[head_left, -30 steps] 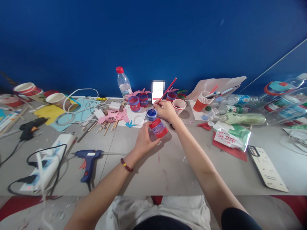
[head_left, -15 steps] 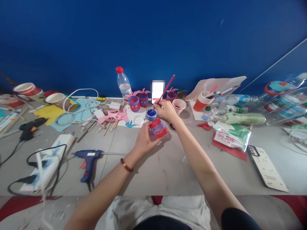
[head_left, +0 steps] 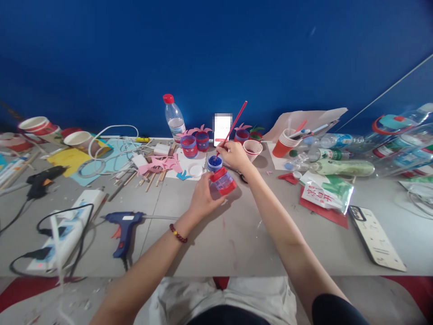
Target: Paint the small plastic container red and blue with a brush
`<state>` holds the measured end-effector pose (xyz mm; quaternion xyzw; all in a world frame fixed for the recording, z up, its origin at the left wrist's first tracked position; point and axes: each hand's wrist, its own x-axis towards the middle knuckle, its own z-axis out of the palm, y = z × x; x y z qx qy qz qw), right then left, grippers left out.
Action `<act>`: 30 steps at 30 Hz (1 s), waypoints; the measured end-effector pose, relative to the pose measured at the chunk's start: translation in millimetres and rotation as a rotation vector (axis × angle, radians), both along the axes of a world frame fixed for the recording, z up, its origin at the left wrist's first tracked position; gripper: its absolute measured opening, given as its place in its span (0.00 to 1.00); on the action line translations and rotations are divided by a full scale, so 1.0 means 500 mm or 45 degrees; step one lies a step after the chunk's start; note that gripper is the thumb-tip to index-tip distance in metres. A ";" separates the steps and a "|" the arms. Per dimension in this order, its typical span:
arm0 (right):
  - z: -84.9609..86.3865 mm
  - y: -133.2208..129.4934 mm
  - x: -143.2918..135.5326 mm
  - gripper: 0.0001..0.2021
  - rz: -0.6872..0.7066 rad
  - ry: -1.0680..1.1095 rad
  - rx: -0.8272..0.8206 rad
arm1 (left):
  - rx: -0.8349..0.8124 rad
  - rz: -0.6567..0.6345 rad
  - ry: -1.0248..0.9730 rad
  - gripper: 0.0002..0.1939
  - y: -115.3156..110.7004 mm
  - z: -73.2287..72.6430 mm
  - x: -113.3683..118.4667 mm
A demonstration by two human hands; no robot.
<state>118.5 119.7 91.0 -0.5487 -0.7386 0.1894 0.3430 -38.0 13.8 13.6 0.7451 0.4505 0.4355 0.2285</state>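
Observation:
My left hand (head_left: 204, 195) grips a red cup with a purple band (head_left: 223, 181), tilted just in front of the blue paint jar (head_left: 214, 164). Pinched in my right hand (head_left: 234, 155) is a red paintbrush (head_left: 237, 121), its tip down in the open jar. A white lid (head_left: 195, 170) lies left of the jar. Behind stand red and purple cups (head_left: 189, 147) with pink paper leaves. A paper cup (head_left: 252, 148) with a stained inside is just right of my right hand.
A blue glue gun (head_left: 126, 225) and a white power strip (head_left: 69, 228) lie at the left. Wooden sticks and pink paper scraps (head_left: 162, 163) are left of centre. A clear bottle (head_left: 174, 119) stands behind. At the right are plastic bottles (head_left: 345, 167), a snack packet (head_left: 326, 192) and a phone (head_left: 378, 237).
The brush has shifted slightly in the jar, and its handle top is a little higher. The jar has moved slightly right and down. My left hand and the red cup look unmoved.

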 end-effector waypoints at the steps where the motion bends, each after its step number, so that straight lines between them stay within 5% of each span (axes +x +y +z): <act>1: -0.001 0.001 0.001 0.12 0.001 0.022 0.015 | 0.001 -0.002 -0.003 0.38 0.000 0.000 0.000; 30: 0.010 -0.006 0.001 0.11 -0.059 -0.087 0.071 | -0.042 0.001 -0.009 0.37 -0.004 0.006 0.002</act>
